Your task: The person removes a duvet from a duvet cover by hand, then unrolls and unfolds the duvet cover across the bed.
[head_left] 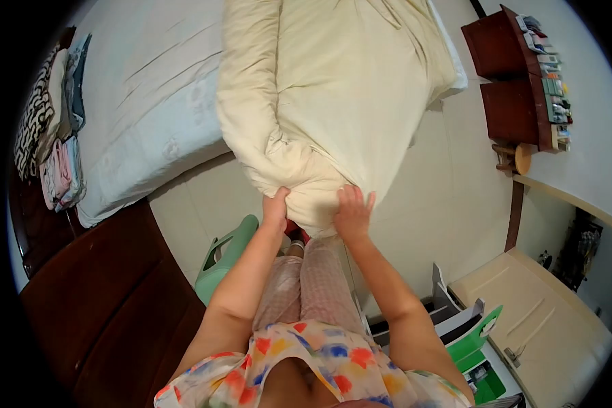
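A thick cream duvet (347, 95) stretches from the bed toward my body, its left side folded over in a puffy roll. My left hand (276, 209) grips the near left corner of the duvet, thumb on top and the other fingers out of sight beneath the cloth. On the near right edge, my right hand (353, 212) lies on the fabric with its fingers stretched out and the little finger apart. The bunched near end of the duvet is between both hands, just above my legs.
The bed (149, 129) has a pale sheet, with folded clothes (62, 170) at its left. A green plastic stool (230, 255) stands by my left arm. Dark red cabinets (517, 112) and a small wooden stool (520, 159) are at right; a green box (472, 347) is near my right elbow.
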Motion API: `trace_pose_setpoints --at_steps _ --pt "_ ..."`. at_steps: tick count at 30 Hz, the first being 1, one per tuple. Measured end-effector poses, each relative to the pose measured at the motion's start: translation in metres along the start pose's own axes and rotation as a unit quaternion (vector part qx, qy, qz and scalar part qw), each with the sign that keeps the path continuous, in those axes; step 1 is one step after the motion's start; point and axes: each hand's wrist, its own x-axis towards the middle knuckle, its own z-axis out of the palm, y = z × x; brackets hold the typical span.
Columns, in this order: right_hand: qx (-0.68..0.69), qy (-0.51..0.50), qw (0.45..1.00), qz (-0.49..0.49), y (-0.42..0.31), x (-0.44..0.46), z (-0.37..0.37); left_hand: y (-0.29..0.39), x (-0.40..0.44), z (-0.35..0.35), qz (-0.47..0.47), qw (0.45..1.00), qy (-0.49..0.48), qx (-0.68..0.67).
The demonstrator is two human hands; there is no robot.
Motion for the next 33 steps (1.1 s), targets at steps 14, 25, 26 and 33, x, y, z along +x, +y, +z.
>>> trace_pose_setpoints --at_steps 14,25,26,33 --pt "0.076 -0.28 0.88 0.375 0.164 -0.116 0.051 0.025 0.018 -0.051 -0.096 0.987 -0.057 -0.117" --pt "0.4 -0.008 0.916 0.035 -0.003 0.019 -0.034 0.024 0.015 -0.051 -0.137 0.987 -0.067 -0.057" --pt "0.377 -0.021 0.926 0.025 -0.01 0.03 -0.028 0.023 0.017 -0.053 -0.145 0.984 -0.072 -0.072" --pt "0.493 -0.296 0.789 0.217 0.02 0.052 -0.004 0.025 0.031 -0.078 -0.189 0.962 -0.16 -0.112"
